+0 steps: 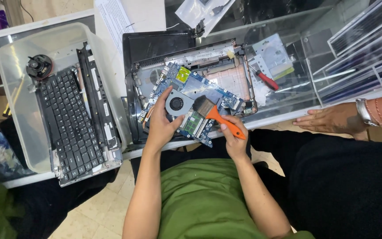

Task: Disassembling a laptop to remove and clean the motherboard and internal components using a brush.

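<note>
Left hand (162,126) grips the blue motherboard (195,104) at its fan's (176,104) left edge; right hand (231,132) holds the orange-handled brush (215,114), long axis slanting up-left, bristles just right of the fan.

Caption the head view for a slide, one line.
Left hand steadies a blue circuit board while right hand holds an orange-handled brush beside its fan.

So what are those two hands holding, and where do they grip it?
The right hand holds a brush by its orange handle. The left hand grips the blue circuit board at its near left edge, beside the fan.
</note>
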